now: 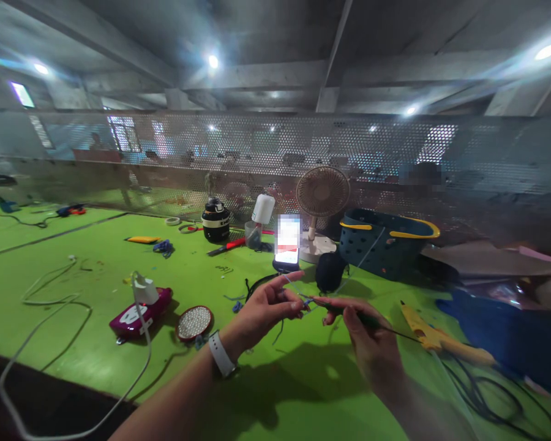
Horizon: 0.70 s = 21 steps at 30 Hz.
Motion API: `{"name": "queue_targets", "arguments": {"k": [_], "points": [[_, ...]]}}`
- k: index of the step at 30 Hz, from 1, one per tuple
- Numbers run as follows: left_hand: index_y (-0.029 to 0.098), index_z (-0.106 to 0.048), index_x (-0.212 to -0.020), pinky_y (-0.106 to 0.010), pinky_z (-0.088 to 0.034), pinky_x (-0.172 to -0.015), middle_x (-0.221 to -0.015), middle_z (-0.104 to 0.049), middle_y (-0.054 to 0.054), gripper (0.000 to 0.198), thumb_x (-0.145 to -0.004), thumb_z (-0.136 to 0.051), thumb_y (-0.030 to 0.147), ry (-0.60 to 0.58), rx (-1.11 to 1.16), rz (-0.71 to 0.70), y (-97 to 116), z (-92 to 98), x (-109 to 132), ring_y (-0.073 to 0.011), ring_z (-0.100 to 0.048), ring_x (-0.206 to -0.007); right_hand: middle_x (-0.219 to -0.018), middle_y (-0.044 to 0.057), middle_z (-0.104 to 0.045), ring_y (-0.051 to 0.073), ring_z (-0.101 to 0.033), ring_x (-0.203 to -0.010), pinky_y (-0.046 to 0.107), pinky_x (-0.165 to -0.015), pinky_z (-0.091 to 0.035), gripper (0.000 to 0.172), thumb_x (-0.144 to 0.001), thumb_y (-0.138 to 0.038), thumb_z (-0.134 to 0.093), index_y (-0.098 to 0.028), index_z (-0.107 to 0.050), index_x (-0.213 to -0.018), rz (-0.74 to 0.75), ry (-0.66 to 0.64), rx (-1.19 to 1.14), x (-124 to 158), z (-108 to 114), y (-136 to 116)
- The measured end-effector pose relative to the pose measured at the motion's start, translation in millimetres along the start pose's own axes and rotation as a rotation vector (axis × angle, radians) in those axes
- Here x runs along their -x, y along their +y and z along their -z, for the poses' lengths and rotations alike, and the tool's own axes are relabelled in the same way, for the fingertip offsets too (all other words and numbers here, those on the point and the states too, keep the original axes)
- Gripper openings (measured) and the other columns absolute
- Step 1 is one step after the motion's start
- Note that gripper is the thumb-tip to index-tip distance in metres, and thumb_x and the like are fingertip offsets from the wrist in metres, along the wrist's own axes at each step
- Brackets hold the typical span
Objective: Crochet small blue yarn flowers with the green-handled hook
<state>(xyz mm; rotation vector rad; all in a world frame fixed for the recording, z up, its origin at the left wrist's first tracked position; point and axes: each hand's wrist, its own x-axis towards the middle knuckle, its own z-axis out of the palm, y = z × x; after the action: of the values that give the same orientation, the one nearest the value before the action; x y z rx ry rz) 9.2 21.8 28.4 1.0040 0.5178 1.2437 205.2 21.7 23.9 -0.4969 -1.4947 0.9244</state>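
Over the green table, my left hand pinches a small piece of blue crochet work between thumb and fingers, its index finger stretched out with yarn over it. My right hand is closed around a crochet hook with a dark handle. The hook's tip meets the blue piece at my left fingertips. A pale blue strand of yarn runs between the dark green basket and the area of my hands. Part of the small piece is hidden by my fingers.
Beyond my hands stand a lit phone, a fan and a black ball. To the left lie a magenta power strip and a round beaded disc. A yellow glue gun and blue cloth lie right.
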Motion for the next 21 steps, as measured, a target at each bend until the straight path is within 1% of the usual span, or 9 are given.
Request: {"name": "queue_targets", "arguments": {"k": [6,12,18,21], "points": [[0.018,-0.058,-0.130,-0.026,-0.048,-0.070,-0.076,-0.070,-0.002,0.065,-0.069,-0.082,0.012,-0.006,-0.080,-0.027,6,-2.2,2,-0.0110,-0.064,-0.068,-0.101,0.006,-0.077,0.017,-0.072,-0.078,0.034,-0.078,-0.059,0.017,-0.094,-0.032,-0.058,-0.026,-0.074,-0.098,-0.032,-0.064,-0.031,-1,4,-2],[0.019,-0.057,-0.131,-0.026,-0.049,-0.071,-0.079,-0.069,-0.002,0.065,-0.071,-0.080,0.011,-0.024,-0.108,-0.029,9,-0.2,4,-0.0121,-0.065,-0.071,-0.100,0.006,-0.077,0.017,-0.071,-0.076,0.033,-0.077,-0.059,0.017,-0.092,-0.034,-0.060,-0.026,-0.075,-0.095,-0.055,-0.087,-0.063,-3,6,-4],[0.020,-0.053,-0.135,-0.025,-0.049,-0.072,-0.081,-0.069,-0.002,0.067,-0.074,-0.077,0.008,-0.096,-0.130,-0.019,11,3.9,4,-0.0114,-0.065,-0.073,-0.097,0.007,-0.078,0.020,-0.073,-0.076,0.037,-0.079,-0.058,0.019,-0.090,-0.038,-0.063,-0.024,-0.076,-0.091,-0.154,-0.094,-0.070,-5,6,-13],[0.020,-0.052,-0.137,-0.025,-0.049,-0.072,-0.082,-0.068,-0.002,0.067,-0.075,-0.076,0.008,-0.117,-0.141,-0.025,11,4.7,4,-0.0112,-0.064,-0.073,-0.095,0.007,-0.078,0.021,-0.072,-0.076,0.040,-0.082,-0.057,0.021,-0.089,-0.042,-0.064,-0.024,-0.076,-0.089,-0.150,-0.096,-0.050,-7,7,-15]]}}
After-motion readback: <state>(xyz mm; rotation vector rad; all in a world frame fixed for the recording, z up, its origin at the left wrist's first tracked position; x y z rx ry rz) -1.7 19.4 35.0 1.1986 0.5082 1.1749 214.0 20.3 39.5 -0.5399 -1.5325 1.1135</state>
